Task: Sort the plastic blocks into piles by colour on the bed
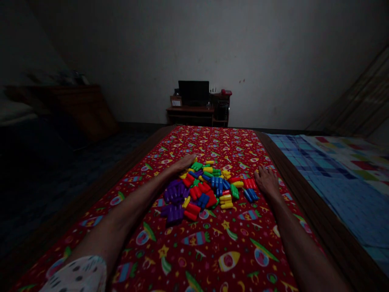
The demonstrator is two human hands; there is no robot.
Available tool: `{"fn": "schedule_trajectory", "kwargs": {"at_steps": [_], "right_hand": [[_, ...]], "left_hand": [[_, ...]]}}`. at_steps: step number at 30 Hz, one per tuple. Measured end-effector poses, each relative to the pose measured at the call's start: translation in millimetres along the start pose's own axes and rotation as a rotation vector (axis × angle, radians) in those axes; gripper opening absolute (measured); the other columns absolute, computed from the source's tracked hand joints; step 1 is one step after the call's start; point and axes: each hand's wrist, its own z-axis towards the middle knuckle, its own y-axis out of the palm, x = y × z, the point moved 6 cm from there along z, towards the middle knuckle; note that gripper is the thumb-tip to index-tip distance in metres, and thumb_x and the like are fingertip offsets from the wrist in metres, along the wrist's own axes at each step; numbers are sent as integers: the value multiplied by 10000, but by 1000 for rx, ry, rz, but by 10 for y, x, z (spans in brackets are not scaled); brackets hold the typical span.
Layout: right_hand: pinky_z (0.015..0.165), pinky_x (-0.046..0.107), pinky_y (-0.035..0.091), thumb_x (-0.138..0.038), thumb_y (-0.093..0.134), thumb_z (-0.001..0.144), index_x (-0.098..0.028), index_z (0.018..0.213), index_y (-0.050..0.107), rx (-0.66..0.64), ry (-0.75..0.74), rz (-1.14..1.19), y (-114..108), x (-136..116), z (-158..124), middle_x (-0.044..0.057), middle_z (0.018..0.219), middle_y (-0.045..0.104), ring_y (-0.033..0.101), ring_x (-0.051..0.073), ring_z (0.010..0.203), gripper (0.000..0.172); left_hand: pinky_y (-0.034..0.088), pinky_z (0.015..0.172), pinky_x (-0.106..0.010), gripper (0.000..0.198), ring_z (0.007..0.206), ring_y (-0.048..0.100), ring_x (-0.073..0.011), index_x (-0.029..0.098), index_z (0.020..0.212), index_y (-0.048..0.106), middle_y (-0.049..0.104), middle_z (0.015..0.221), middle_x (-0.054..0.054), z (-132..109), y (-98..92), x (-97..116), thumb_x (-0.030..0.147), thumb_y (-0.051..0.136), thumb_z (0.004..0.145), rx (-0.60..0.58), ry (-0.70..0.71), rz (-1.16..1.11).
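Observation:
Neither of my hands shows in the head view. My two bare legs stretch forward over a red mattress (212, 251) printed with rockets and stars. Between my feet lies a pile of small plastic building blocks (206, 188) in purple, red, blue, yellow and green. My left foot (184, 163) rests against the far left edge of the pile. My right foot (267, 181) lies flat beside the pile's right edge, next to red and blue blocks (251, 190).
A blue checked mattress (334, 178) lies to the right, past a dark wooden strip (304, 194). At the far wall stands a small wooden desk (197, 111) with a dark monitor (193, 92). The left side of the room is dark floor.

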Motion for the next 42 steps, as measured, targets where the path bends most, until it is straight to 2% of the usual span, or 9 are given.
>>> {"fn": "schedule_trajectory", "kwargs": {"at_steps": [6,10,13,17,22,26,29,37,42], "right_hand": [[1067,475,268,-369,220,958,-110,1400,442,-1,-15,-9,16,4,-1,131,1463,433,338,312,1337,558],[1066,481,267,-366,219,957,-104,1411,427,3,-16,-21,22,14,4,143,1456,439,340,313,1337,564],[1070,479,256,-364,221,960,-117,1396,449,-2,-30,-24,16,-3,-5,134,1460,434,333,317,1341,550],[1071,481,249,-354,235,959,-116,1387,453,-3,-19,-12,0,-13,-19,135,1461,431,331,321,1340,537],[1025,465,319,-374,203,960,-103,1246,572,39,-20,207,-100,-22,-22,181,1339,543,439,306,1251,540],[901,388,447,-537,96,950,-109,1141,638,10,-3,697,-148,-191,-15,159,1105,672,589,266,1047,717],[969,398,431,-628,166,914,-160,1203,631,-62,-72,949,-124,-514,-23,118,1188,658,574,260,1131,721],[1143,444,253,-708,239,867,-220,1293,588,-60,-246,1086,-241,-1128,-185,77,1393,526,403,253,1344,736],[1158,465,217,-722,239,867,-249,1337,550,-102,-295,1113,-387,-1304,-274,56,1456,455,338,258,1387,736]], "left_hand": [[400,1026,-319,619,1173,561,-241,241,1195,645,650,1249,-50,-170,490,483,683,408,831,-385,113,-48],[277,1129,-338,577,1314,441,-230,257,1319,551,525,1405,-27,-547,327,759,598,337,905,-337,235,83],[210,1164,-409,624,1378,344,-241,229,1415,430,460,1458,-52,-959,-37,535,573,223,938,-122,148,344],[270,1133,-455,760,1423,253,-284,190,1506,216,331,1530,-113,-1642,-394,-110,650,199,902,-3,-110,509],[250,1129,-511,1267,1436,152,-388,216,1526,74,81,1591,-171,-2130,-153,-289,795,638,552,-173,-59,506],[183,1127,-589,1346,1438,18,-435,260,1525,60,-98,1588,-168,-1996,143,8,731,748,469,-174,38,517],[168,1119,-621,1328,1434,-20,-446,275,1523,42,-110,1586,-165,-1765,302,166,727,744,491,-163,98,482],[187,1086,-677,1329,1420,-32,-479,302,1520,57,-53,1591,-149,-1219,640,280,653,801,477,-163,168,399],[215,1120,-608,1279,1437,66,-425,301,1521,38,23,1592,-144,-1138,596,382,602,801,540,-80,186,375]]}}
